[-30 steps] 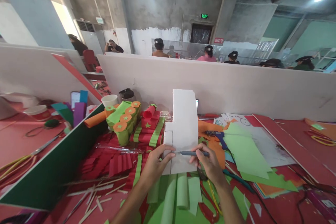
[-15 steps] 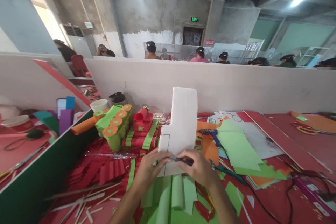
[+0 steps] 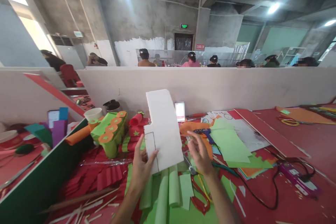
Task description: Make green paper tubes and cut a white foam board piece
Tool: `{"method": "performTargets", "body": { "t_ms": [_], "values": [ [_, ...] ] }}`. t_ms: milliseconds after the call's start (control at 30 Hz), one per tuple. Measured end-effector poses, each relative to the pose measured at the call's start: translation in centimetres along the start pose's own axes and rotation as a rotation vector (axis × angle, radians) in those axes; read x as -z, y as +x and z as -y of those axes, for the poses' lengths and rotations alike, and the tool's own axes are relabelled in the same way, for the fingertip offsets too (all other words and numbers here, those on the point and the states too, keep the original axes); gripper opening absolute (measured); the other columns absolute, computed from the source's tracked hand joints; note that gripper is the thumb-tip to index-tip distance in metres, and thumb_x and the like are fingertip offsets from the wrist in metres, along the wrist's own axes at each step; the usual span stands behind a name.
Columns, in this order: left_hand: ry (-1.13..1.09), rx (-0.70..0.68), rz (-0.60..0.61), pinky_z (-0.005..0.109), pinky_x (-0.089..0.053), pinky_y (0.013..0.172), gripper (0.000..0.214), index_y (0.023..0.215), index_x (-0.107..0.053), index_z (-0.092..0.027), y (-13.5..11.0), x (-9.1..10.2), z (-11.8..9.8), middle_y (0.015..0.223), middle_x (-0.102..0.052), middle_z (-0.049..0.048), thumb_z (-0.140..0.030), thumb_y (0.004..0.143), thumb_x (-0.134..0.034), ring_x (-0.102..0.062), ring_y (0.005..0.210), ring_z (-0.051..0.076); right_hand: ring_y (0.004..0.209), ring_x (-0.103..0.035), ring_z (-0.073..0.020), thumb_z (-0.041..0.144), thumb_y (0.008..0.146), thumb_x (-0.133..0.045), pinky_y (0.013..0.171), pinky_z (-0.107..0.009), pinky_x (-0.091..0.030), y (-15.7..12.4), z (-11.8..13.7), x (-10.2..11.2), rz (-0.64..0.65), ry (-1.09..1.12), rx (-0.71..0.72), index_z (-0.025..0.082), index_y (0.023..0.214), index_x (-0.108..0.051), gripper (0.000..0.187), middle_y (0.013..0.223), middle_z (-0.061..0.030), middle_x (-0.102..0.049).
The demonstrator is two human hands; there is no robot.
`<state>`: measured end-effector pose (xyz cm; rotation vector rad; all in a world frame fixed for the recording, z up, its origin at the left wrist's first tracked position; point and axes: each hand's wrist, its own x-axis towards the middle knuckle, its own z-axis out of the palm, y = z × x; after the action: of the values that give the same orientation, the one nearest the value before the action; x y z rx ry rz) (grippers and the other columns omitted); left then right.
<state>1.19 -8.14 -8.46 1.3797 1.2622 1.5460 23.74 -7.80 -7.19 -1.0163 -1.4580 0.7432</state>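
Note:
A white foam board [image 3: 164, 129], notched on its left side and marked with dark drawn lines, is tilted up above the bench. My left hand [image 3: 143, 161] grips its lower left edge, thumb across the front face. To the right of the board, apart from it, is my right hand [image 3: 201, 154], its fingers loosely spread and no held thing showing. Below that hand lie scissors with red handles [image 3: 202, 203]. Rolled light-green sheets [image 3: 162, 199] lie beneath the board.
Left stands a green and orange model [image 3: 112, 131] beside red and green pieces [image 3: 135, 133]. Right are a blue glue gun [image 3: 206, 132], light-green sheets [image 3: 231, 143], and a purple power strip [image 3: 298, 180] with its black cable. A white partition [image 3: 223, 87] runs behind; people sit beyond.
My right hand has left the board and moved right; the dark slim tool both hands held is out of sight. The board now leans left, in my left hand alone. The view has shifted.

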Motion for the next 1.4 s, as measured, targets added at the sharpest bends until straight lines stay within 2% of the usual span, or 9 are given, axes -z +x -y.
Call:
{"method": "performTargets", "body": {
  "t_ms": [67, 167, 333, 500, 633, 767, 967, 1133, 1400],
  "values": [
    [-0.083, 0.034, -0.024, 0.031, -0.060, 0.066, 0.085, 0.151, -0.019, -0.026, 0.2, 0.2, -0.1, 0.115, -0.071, 0.0104, -0.047, 0.083, -0.067, -0.072, 0.088, 0.024, 0.051, -0.045, -0.0138, 0.041, 0.100, -0.037, 0.048, -0.025, -0.039, 0.5, -0.9, 1.4, -0.034, -0.115, -0.011, 0.024, 0.130, -0.052, 0.038, 0.072, 0.0014, -0.055],
    [-0.078, 0.024, -0.018, 0.031, -0.059, 0.072, 0.056, 0.131, -0.046, -0.022, 0.5, 0.4, 0.2, 0.114, -0.070, 0.0102, -0.045, 0.084, -0.066, -0.070, 0.092, 0.023, 0.064, -0.057, -0.0176, 0.041, 0.101, -0.033, 0.060, -0.028, -0.046, 1.0, -2.5, 2.9, -0.032, -0.356, 0.018, 0.023, 0.123, -0.057, 0.037, 0.087, -0.0044, -0.065],
    [-0.073, -0.007, -0.078, 0.024, -0.053, 0.062, 0.031, 0.095, -0.053, -0.021, 0.2, 0.1, 0.3, 0.087, -0.068, 0.0018, -0.047, 0.082, -0.066, -0.064, 0.074, 0.017, 0.082, -0.065, -0.0241, 0.041, 0.098, -0.040, 0.077, -0.036, -0.051, 0.9, -4.6, 2.5, -0.007, -0.445, 0.018, 0.023, 0.120, -0.063, 0.036, 0.095, -0.0075, -0.071],
    [-0.143, -0.020, -0.119, 0.028, -0.053, 0.077, 0.036, 0.107, -0.055, -0.021, 0.0, -0.3, 0.3, 0.104, -0.067, 0.0047, -0.045, 0.083, -0.067, -0.064, 0.092, 0.020, 0.124, -0.052, -0.0296, 0.049, 0.096, -0.043, 0.105, -0.048, -0.038, 0.7, -4.2, 0.7, -0.007, -0.338, 0.014, 0.024, 0.134, -0.056, 0.048, 0.129, -0.0125, -0.061],
    [-0.148, 0.039, -0.066, 0.034, -0.053, 0.083, 0.041, 0.104, -0.060, -0.017, 0.1, -0.5, 1.2, 0.106, -0.070, 0.0094, -0.049, 0.079, -0.069, -0.065, 0.098, 0.025, 0.099, -0.067, -0.0259, 0.057, 0.095, -0.042, 0.083, -0.040, -0.054, 0.4, -3.0, -0.8, 0.181, 0.191, -0.147, 0.022, 0.137, -0.049, 0.055, 0.109, -0.0117, -0.070],
    [-0.167, 0.108, 0.025, 0.036, -0.055, 0.073, 0.042, 0.093, -0.064, -0.015, 0.0, -0.8, 1.7, 0.091, -0.072, 0.0092, -0.052, 0.074, -0.072, -0.067, 0.083, 0.026, 0.064, -0.064, -0.0174, 0.054, 0.084, -0.063, 0.056, -0.027, -0.051, 0.1, -3.1, -2.6, 0.191, 0.266, -0.217, 0.020, 0.115, -0.056, 0.046, 0.078, -0.0035, -0.068],
    [-0.272, 0.173, 0.254, 0.041, -0.057, 0.084, 0.045, 0.108, -0.060, -0.014, -0.5, -1.2, 0.6, 0.110, -0.071, 0.0141, -0.040, 0.074, -0.076, -0.066, 0.103, 0.030, 0.062, -0.060, -0.0161, 0.058, 0.087, -0.049, 0.054, -0.026, -0.049, 0.6, -3.8, -2.6, 0.174, 0.068, -0.259, 0.019, 0.103, -0.050, 0.042, 0.072, -0.0009, -0.062],
    [-0.272, 0.140, 0.211, 0.037, -0.059, 0.076, 0.046, 0.113, -0.053, -0.017, -0.1, -1.1, -0.4, 0.112, -0.069, 0.0123, -0.037, 0.077, -0.074, -0.068, 0.099, 0.028, 0.072, -0.063, -0.0194, 0.045, 0.090, -0.047, 0.062, -0.028, -0.046, 0.3, -1.8, 1.2, 0.302, -0.333, -0.292, 0.021, 0.118, -0.049, 0.037, 0.084, -0.0032, -0.065],
    [-0.248, 0.131, 0.224, 0.030, -0.059, 0.061, 0.061, 0.122, -0.046, -0.018, 1.5, -1.0, -1.2, 0.105, -0.070, 0.0096, -0.041, 0.074, -0.076, -0.070, 0.083, 0.024, 0.094, -0.064, -0.0387, 0.014, 0.053, -0.080, 0.075, -0.037, -0.042, -4.3, 1.0, 3.2, 0.582, -0.990, -0.407, 0.019, 0.106, -0.065, 0.056, 0.092, -0.0137, -0.071]
  ]
}}
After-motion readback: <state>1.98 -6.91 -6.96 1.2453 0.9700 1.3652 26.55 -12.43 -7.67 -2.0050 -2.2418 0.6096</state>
